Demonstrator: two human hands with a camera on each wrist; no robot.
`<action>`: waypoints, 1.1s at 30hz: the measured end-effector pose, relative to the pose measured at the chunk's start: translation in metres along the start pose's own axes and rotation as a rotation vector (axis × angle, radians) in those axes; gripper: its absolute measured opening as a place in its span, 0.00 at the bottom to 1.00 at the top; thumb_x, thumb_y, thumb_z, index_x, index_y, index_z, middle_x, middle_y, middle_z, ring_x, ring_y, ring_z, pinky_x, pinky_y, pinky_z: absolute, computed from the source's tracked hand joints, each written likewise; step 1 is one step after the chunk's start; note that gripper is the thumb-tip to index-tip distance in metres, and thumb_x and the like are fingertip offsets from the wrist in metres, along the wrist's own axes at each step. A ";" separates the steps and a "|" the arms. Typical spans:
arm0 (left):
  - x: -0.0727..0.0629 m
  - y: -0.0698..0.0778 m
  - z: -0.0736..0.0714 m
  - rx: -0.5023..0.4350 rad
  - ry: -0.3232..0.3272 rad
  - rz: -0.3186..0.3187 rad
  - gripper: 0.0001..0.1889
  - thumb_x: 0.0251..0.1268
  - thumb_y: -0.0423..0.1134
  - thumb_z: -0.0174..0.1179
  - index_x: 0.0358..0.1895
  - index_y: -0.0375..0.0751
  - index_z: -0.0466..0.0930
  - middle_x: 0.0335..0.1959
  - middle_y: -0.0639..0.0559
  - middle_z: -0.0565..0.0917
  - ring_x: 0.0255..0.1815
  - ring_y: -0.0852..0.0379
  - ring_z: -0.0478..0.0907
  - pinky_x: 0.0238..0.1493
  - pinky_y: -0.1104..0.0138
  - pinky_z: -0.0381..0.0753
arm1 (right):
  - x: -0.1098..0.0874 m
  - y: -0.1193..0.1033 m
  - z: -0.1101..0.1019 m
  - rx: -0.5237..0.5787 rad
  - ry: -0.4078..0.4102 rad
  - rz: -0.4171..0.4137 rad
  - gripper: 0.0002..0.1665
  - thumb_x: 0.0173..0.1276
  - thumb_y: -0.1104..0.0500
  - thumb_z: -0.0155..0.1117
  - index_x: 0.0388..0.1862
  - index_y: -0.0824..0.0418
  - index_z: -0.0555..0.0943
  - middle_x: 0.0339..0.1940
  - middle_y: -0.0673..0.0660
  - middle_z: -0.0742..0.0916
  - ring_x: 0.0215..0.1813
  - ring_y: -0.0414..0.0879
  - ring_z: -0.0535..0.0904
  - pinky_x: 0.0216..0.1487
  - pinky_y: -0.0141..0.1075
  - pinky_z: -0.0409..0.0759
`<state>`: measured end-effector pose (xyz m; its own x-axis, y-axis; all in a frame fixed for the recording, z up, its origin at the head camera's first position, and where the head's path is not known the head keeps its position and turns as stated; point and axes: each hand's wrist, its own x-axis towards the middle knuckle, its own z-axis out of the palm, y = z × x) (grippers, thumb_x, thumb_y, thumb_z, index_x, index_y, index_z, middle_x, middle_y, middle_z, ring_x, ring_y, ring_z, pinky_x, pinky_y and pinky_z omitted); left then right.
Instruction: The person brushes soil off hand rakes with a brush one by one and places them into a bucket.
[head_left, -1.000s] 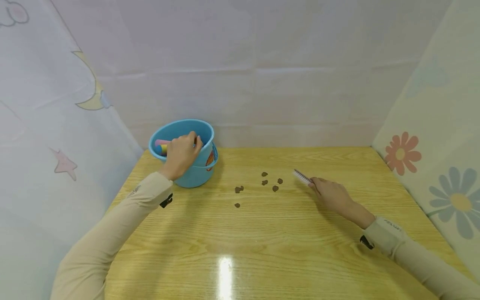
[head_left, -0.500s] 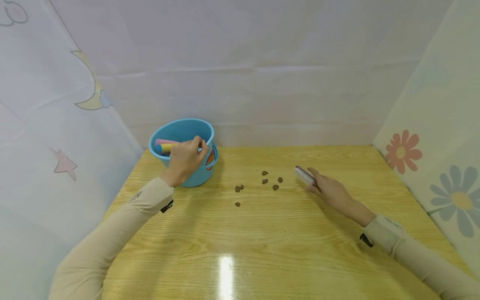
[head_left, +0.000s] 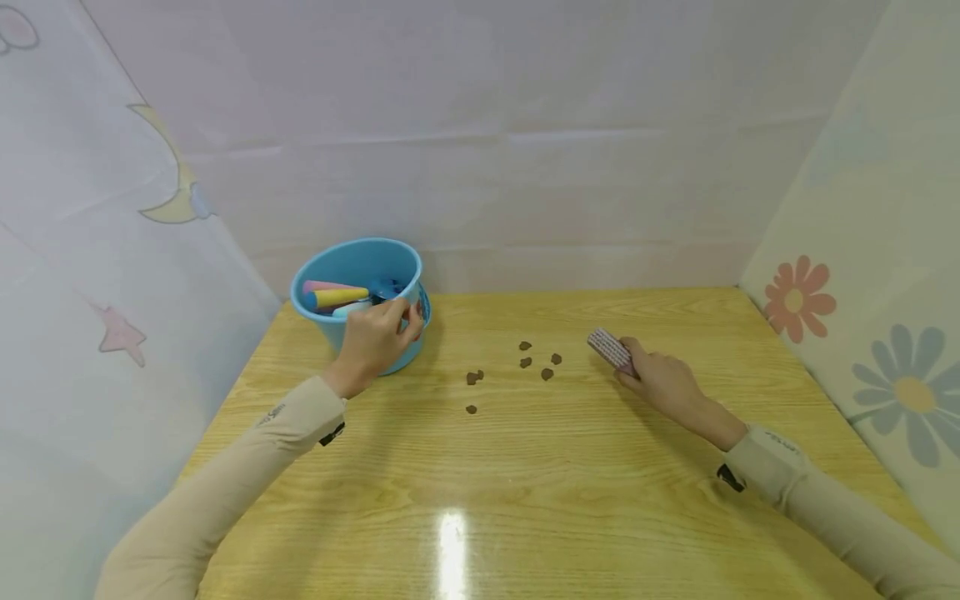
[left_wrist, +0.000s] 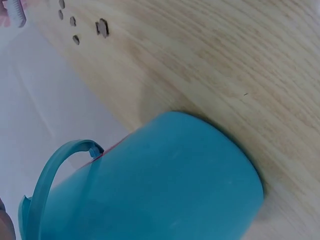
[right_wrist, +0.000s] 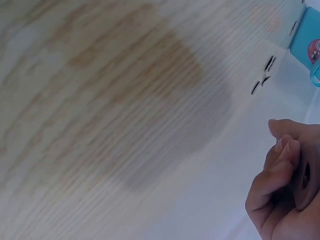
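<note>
A blue bucket [head_left: 335, 335] stands at the back left of the table. Inside it lie a yellow handle with a blue end [head_left: 339, 297], a pink handle [head_left: 322, 286] and a dark blue item [head_left: 386, 288]. My left hand [head_left: 369, 342] is beside the bucket's front right rim, fingers loosely bent, with nothing seen in it. Its fingertips [left_wrist: 6, 225] show at the edge of the left wrist view, close to the bucket's handle [left_wrist: 47, 182]. On the right, my right hand [head_left: 666, 385] grips a scrubbing brush [head_left: 610, 347], its pale bristles turned towards the head camera.
Several small brown spots [head_left: 526, 362] are scattered across the middle of the wooden table [head_left: 570, 483]. Patterned cloth walls [head_left: 480, 192] enclose the back and both sides. A bright reflection lies near the front.
My left hand has come up out of the bucket to its front rim, uncovering more of the contents. The right hand has rolled the brush so the bristles face the head camera.
</note>
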<state>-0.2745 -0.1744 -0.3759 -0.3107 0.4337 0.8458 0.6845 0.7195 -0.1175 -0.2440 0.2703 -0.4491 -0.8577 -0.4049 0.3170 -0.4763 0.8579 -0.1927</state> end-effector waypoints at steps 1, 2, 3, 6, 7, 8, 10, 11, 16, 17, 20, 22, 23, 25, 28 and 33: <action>-0.001 0.001 0.000 -0.007 0.004 0.000 0.07 0.59 0.29 0.59 0.24 0.38 0.74 0.13 0.53 0.71 0.11 0.60 0.64 0.11 0.67 0.62 | -0.001 0.000 0.000 -0.005 0.000 0.006 0.32 0.66 0.58 0.70 0.60 0.74 0.68 0.27 0.68 0.84 0.17 0.46 0.75 0.13 0.36 0.69; -0.003 0.002 0.000 -0.013 0.008 0.002 0.07 0.58 0.28 0.59 0.24 0.38 0.74 0.13 0.53 0.71 0.10 0.59 0.65 0.11 0.67 0.62 | -0.001 0.000 0.000 -0.010 0.000 0.012 0.31 0.66 0.58 0.70 0.59 0.74 0.69 0.26 0.68 0.84 0.17 0.46 0.75 0.13 0.36 0.69; -0.004 0.003 0.001 -0.020 0.006 0.005 0.07 0.58 0.28 0.59 0.24 0.37 0.74 0.13 0.53 0.70 0.11 0.59 0.65 0.11 0.66 0.62 | -0.002 0.000 0.000 -0.011 -0.003 0.016 0.31 0.67 0.57 0.70 0.59 0.75 0.69 0.26 0.68 0.84 0.17 0.46 0.75 0.12 0.36 0.69; -0.008 0.005 0.001 -0.032 -0.015 0.009 0.07 0.58 0.28 0.59 0.24 0.38 0.73 0.12 0.53 0.69 0.10 0.59 0.64 0.11 0.67 0.60 | -0.004 -0.002 0.000 -0.010 -0.019 0.034 0.29 0.68 0.55 0.68 0.57 0.74 0.70 0.25 0.67 0.84 0.16 0.45 0.74 0.12 0.35 0.68; -0.010 0.006 0.001 -0.040 -0.024 0.010 0.07 0.58 0.28 0.59 0.24 0.38 0.73 0.12 0.53 0.70 0.10 0.59 0.65 0.11 0.68 0.60 | -0.004 -0.003 0.000 -0.012 -0.024 0.038 0.29 0.69 0.55 0.68 0.56 0.74 0.71 0.25 0.67 0.84 0.16 0.45 0.74 0.12 0.34 0.68; -0.011 0.007 0.002 -0.048 -0.036 0.007 0.08 0.58 0.29 0.58 0.23 0.38 0.72 0.12 0.54 0.70 0.10 0.60 0.65 0.11 0.68 0.61 | -0.004 -0.003 0.000 -0.014 -0.025 0.040 0.28 0.69 0.55 0.68 0.56 0.75 0.71 0.24 0.66 0.83 0.16 0.45 0.73 0.12 0.34 0.68; -0.013 0.009 0.004 -0.059 -0.059 0.002 0.08 0.59 0.30 0.57 0.23 0.39 0.72 0.12 0.54 0.70 0.11 0.60 0.65 0.11 0.69 0.62 | -0.005 -0.004 -0.001 -0.026 -0.015 0.040 0.27 0.68 0.55 0.68 0.53 0.75 0.73 0.23 0.64 0.83 0.16 0.44 0.73 0.13 0.34 0.69; -0.014 0.010 0.005 -0.068 -0.067 -0.001 0.08 0.59 0.30 0.57 0.23 0.39 0.72 0.12 0.54 0.70 0.11 0.60 0.66 0.12 0.69 0.62 | -0.004 -0.004 -0.001 -0.039 -0.003 0.034 0.27 0.67 0.55 0.69 0.51 0.75 0.73 0.23 0.63 0.83 0.16 0.44 0.73 0.13 0.35 0.69; -0.019 0.014 0.010 -0.097 -0.097 0.005 0.09 0.62 0.31 0.56 0.23 0.39 0.72 0.13 0.55 0.69 0.11 0.59 0.64 0.12 0.68 0.62 | -0.004 -0.005 -0.002 -0.096 0.042 0.026 0.21 0.65 0.55 0.71 0.36 0.72 0.74 0.18 0.58 0.79 0.14 0.44 0.70 0.12 0.36 0.69; -0.020 0.015 0.011 -0.099 -0.100 0.007 0.09 0.62 0.31 0.55 0.23 0.39 0.72 0.12 0.55 0.69 0.11 0.60 0.64 0.12 0.68 0.62 | -0.004 -0.005 -0.002 -0.102 0.039 0.031 0.20 0.65 0.55 0.71 0.34 0.70 0.73 0.17 0.57 0.78 0.14 0.43 0.69 0.12 0.36 0.68; -0.026 0.019 0.015 -0.111 -0.105 0.012 0.08 0.62 0.32 0.55 0.24 0.39 0.73 0.12 0.55 0.69 0.11 0.61 0.63 0.12 0.69 0.62 | -0.005 -0.004 -0.001 -0.093 -0.014 0.064 0.20 0.66 0.53 0.68 0.33 0.68 0.72 0.14 0.54 0.75 0.12 0.42 0.68 0.10 0.34 0.66; -0.029 0.021 0.017 -0.120 -0.107 0.017 0.07 0.62 0.31 0.55 0.25 0.39 0.74 0.12 0.55 0.69 0.11 0.61 0.63 0.11 0.69 0.62 | -0.005 -0.004 0.000 -0.079 -0.066 0.091 0.20 0.68 0.51 0.66 0.33 0.67 0.72 0.13 0.53 0.74 0.11 0.42 0.67 0.10 0.34 0.65; -0.031 0.023 0.018 -0.125 -0.107 0.018 0.07 0.61 0.31 0.55 0.25 0.40 0.74 0.13 0.56 0.68 0.11 0.62 0.63 0.11 0.70 0.62 | -0.005 -0.004 0.001 -0.077 -0.090 0.099 0.21 0.68 0.51 0.65 0.33 0.67 0.71 0.13 0.53 0.74 0.11 0.42 0.67 0.10 0.34 0.64; -0.034 0.025 0.020 -0.132 -0.112 0.018 0.07 0.61 0.31 0.55 0.25 0.40 0.73 0.13 0.56 0.68 0.11 0.62 0.63 0.11 0.69 0.62 | -0.006 -0.004 0.001 -0.062 -0.130 0.107 0.22 0.69 0.50 0.65 0.35 0.69 0.71 0.14 0.53 0.74 0.12 0.43 0.68 0.11 0.33 0.64; -0.035 0.028 0.023 -0.140 -0.133 0.013 0.08 0.62 0.31 0.54 0.24 0.41 0.72 0.13 0.56 0.67 0.11 0.62 0.63 0.12 0.69 0.62 | -0.006 -0.005 0.001 -0.050 -0.165 0.089 0.25 0.69 0.51 0.65 0.39 0.75 0.72 0.14 0.53 0.74 0.13 0.42 0.68 0.12 0.32 0.64; -0.038 0.031 0.026 -0.127 -0.175 0.002 0.10 0.64 0.32 0.53 0.23 0.42 0.70 0.12 0.56 0.66 0.11 0.62 0.63 0.13 0.69 0.62 | -0.006 -0.006 0.003 -0.020 -0.205 0.082 0.26 0.70 0.50 0.64 0.38 0.74 0.72 0.13 0.51 0.72 0.12 0.41 0.66 0.13 0.30 0.61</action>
<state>-0.2587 -0.1547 -0.4248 -0.4118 0.5305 0.7409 0.7593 0.6493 -0.0429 -0.2365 0.2667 -0.4524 -0.9158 -0.3876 0.1050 -0.4010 0.8959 -0.1909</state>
